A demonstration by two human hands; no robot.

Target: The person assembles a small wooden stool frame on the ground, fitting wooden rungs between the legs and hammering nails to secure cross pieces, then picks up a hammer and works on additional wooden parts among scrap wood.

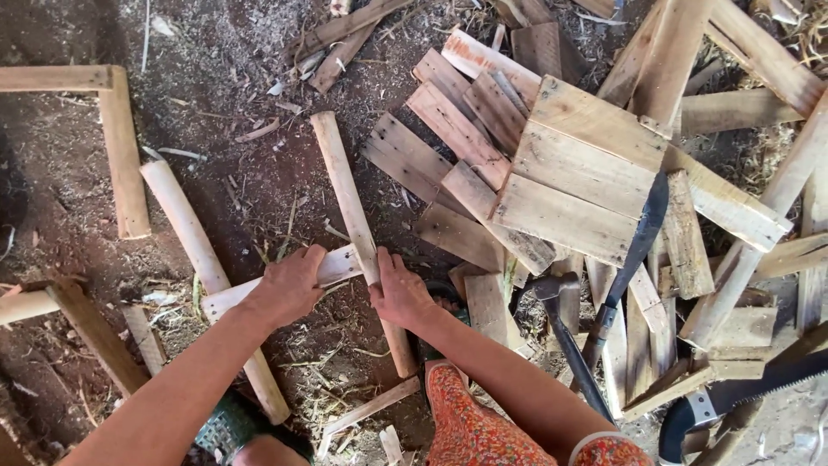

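Dirt floor (250, 185), dark brown, littered with wood chips, dry straw and splinters; outdoor or open-shed workspace, strong sun on the right half. Landmark: the long pale wooden post (355, 224) lying diagonally mid-frame. A flat crosspiece slat (338, 266) lies across the post low down, forming a cross. Left hand (289, 285) presses palm-down on the slat just left of the post, fingers curled over its far edge. Right hand (398, 289) grips the post right at the crossing, thumb toward the slat; hands close together but not touching. A second round pole (200, 250) lies left of the post, roughly parallel, passing under the slat's left end. Farther left of the post, an L-shaped corner of nailed timber (116, 129). Right of the post, a heap of short pallet boards (483, 155) with a nailed plank panel (578, 173) on top. A machete (634, 255) leans off that panel's lower right edge; a hammer (556, 324) lies beside it, head toward the post. A handsaw (742, 393) sits far right bottom, blade partly cut off. Person's patterned orange clothing (470, 423) below the right hand; green footwear (228, 423), probably a sandal, below the left arm.
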